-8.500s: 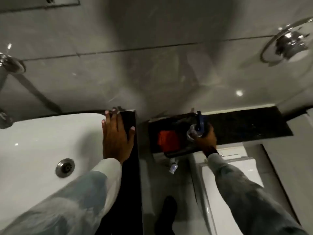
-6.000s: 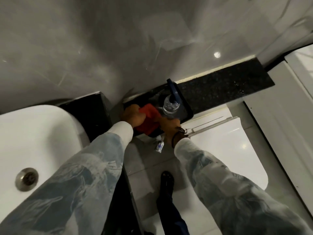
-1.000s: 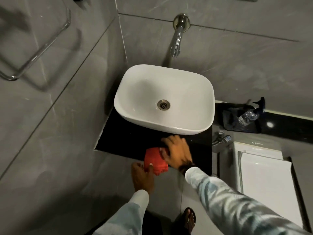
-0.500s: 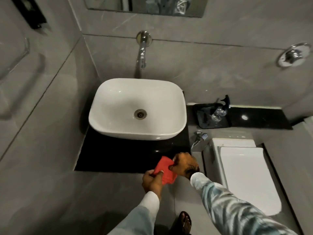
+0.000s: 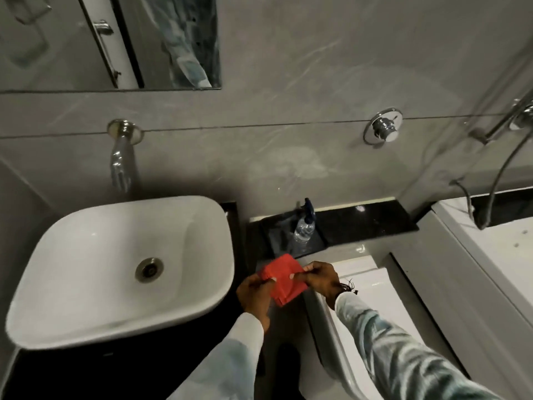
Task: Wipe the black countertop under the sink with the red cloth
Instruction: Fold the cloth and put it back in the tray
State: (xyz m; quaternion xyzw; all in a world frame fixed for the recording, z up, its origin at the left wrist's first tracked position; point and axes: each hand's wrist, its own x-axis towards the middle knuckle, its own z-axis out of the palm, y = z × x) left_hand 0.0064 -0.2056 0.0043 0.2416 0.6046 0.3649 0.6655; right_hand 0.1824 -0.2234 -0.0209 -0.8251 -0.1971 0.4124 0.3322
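Note:
The red cloth [image 5: 284,280] is folded and held in the air between my two hands, right of the white basin [image 5: 121,269]. My left hand [image 5: 255,293] pinches its left edge and my right hand [image 5: 321,277] pinches its right edge. The black countertop [image 5: 86,368] shows as a dark strip below and beside the basin; most of it is hidden under the basin and my left sleeve. The cloth is off the countertop.
A spray bottle [image 5: 305,228] stands on a dark tray [image 5: 291,241] on a black ledge [image 5: 366,223] behind the white toilet [image 5: 372,313]. A chrome tap [image 5: 121,166] juts from the grey wall over the basin. A bathtub edge [image 5: 490,255] lies far right.
Both hands lifted the red cloth off the countertop's front edge and carried it right, beside the basin. The camera view moved closer and shifted right.

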